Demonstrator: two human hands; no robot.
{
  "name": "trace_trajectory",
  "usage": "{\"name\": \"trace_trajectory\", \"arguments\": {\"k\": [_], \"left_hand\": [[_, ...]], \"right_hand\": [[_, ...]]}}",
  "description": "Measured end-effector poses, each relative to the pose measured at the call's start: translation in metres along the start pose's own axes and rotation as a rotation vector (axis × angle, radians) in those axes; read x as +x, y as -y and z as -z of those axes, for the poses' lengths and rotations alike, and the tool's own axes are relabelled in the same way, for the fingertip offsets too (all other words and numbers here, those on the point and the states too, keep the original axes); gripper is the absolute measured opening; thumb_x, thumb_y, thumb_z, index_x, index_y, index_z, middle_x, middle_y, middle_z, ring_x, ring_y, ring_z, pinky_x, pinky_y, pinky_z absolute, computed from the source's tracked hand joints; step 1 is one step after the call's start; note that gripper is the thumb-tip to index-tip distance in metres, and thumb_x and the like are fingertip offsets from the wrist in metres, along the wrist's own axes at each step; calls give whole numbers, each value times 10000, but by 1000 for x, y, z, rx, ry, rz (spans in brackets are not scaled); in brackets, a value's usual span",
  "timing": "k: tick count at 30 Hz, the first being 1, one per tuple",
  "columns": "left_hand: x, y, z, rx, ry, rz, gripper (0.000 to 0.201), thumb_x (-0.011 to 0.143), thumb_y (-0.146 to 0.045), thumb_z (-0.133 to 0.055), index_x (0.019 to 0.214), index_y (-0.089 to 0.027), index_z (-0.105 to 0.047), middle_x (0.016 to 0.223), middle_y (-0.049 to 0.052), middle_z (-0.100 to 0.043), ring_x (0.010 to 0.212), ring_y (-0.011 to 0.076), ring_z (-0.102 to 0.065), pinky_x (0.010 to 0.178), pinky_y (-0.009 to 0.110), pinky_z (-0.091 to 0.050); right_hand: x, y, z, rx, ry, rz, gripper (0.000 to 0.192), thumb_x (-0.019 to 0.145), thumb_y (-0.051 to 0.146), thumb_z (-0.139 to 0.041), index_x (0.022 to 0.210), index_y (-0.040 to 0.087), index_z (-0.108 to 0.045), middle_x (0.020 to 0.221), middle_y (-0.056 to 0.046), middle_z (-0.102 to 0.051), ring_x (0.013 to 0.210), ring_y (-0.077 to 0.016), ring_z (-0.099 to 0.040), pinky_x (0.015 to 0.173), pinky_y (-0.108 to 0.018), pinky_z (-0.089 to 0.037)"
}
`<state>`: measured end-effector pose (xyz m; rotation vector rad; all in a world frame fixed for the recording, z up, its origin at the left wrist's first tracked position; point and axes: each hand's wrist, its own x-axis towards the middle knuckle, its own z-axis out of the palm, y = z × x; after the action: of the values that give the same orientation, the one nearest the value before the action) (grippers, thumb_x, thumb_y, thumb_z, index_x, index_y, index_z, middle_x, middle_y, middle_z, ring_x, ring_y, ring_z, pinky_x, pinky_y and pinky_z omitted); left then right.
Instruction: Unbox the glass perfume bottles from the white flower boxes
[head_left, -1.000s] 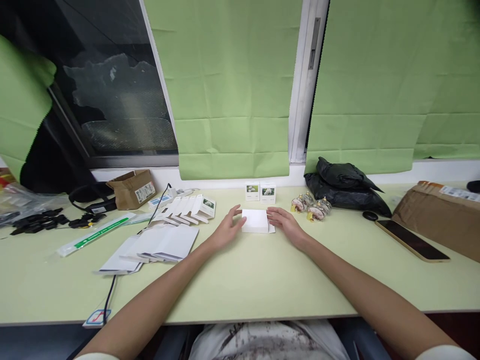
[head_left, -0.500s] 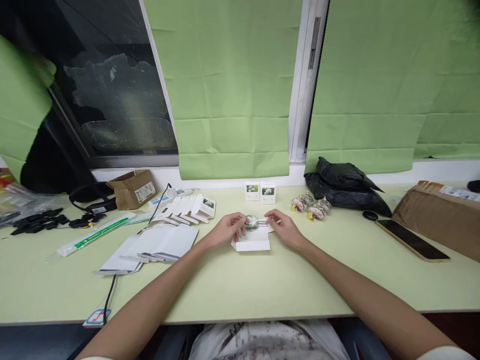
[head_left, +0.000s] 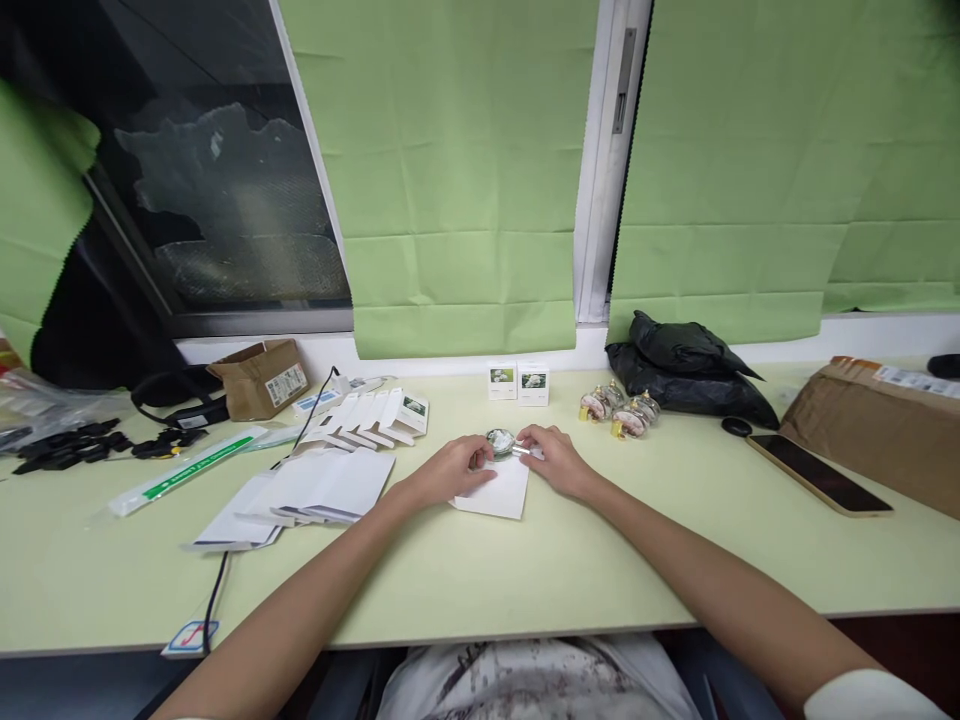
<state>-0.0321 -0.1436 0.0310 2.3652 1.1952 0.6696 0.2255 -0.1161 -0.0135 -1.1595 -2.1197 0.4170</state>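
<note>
A round, flat clear glass bottle point(head_left: 500, 443) with a silver neck lies on its side between my hands, its neck toward the right. My left hand point(head_left: 459, 470) curls its fingers at the bottle's left edge, the thumb stretched over an unfolded white carton point(head_left: 501, 494). At the silver neck, my right hand point(head_left: 556, 460) has its fingers closed in a pinch. The carton lies below the bottle on the table, one flat panel facing up. My fingers hide part of the bottle's rim and neck.
Two small white boxes point(head_left: 517, 384) stand behind my hands. To the left lie folded white cartons point(head_left: 330, 485) and a row of printed ones point(head_left: 367, 418). Gold-capped glass bottles point(head_left: 619, 410), black bags point(head_left: 690, 370), a phone point(head_left: 817, 475) and a cardboard box point(head_left: 877, 430) are on the right.
The carton's raised front flap now lies flat, toward the table's front edge. My left thumb has stretched out over it. My right hand has shifted slightly left along the bottle's neck.
</note>
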Motion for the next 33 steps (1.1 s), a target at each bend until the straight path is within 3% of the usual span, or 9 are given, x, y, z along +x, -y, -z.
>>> {"name": "trace_trajectory", "arguments": {"k": [7, 10, 14, 20, 25, 29, 33], "left_hand": [[1, 13, -3, -23, -88, 7, 307, 853, -470, -696, 1020, -233, -595, 932, 28, -614, 783, 213, -558, 689, 322, -423], [1, 15, -2, 4, -85, -50, 343, 870, -472, -685, 1120, -242, -638, 1095, 76, -634, 1013, 282, -596, 842, 375, -471], [2, 12, -2, 0, -52, -127, 319, 902, -443, -676, 1182, -293, -708, 1264, 79, -661, 1252, 329, -539, 1061, 444, -425], [2, 7, -5, -8, -20, -155, 262, 955, -432, -618, 1137, -328, -775, 1237, 53, -740, 1285, 341, -546, 1106, 466, -395], [0, 2, -3, -20, -9, -154, 313, 958, -461, -609, 1188, -318, -765, 1276, 58, -731, 1287, 339, -569, 1112, 459, -397], [0, 3, -2, 13, -3, -149, 347, 960, -494, -601, 1224, -330, -754, 1288, 58, -725, 1283, 332, -579, 1122, 455, -388], [2, 12, -2, 21, -23, -133, 324, 954, -535, -599, 1142, -352, -789, 1279, 51, -736, 1251, 336, -601, 1119, 460, -376]], "right_hand": [[-2, 12, 10, 78, -162, 61, 183, 987, 279, -543, 1138, 257, -644, 1133, -51, -692, 1082, -254, -576, 990, -436, -414], [-4, 14, 13, 162, -253, 70, 222, 1001, 331, -534, 1188, 263, -631, 1162, -61, -677, 1117, -256, -578, 995, -426, -443], [-4, 20, 15, 284, -316, 52, 262, 1019, 376, -511, 1240, 273, -608, 1218, -67, -658, 1151, -246, -593, 1018, -409, -462], [-7, 27, 16, 373, -212, 85, 326, 1017, 376, -507, 1323, 286, -574, 1272, -62, -647, 1156, -234, -615, 1011, -388, -483], [-11, 26, 8, 286, -76, 112, 718, 887, 297, -673, 1534, 351, -367, 1475, -54, -529, 1254, -252, -571, 1067, -410, -457], [-9, 20, 6, 225, -95, 59, 727, 884, 186, -564, 1550, 332, -313, 1364, -56, -599, 1164, -236, -609, 1051, -416, -454], [-6, 8, 9, 197, -135, 8, 722, 853, 146, -533, 1526, 315, -335, 1267, -48, -647, 1070, -231, -633, 1001, -406, -473]]}}
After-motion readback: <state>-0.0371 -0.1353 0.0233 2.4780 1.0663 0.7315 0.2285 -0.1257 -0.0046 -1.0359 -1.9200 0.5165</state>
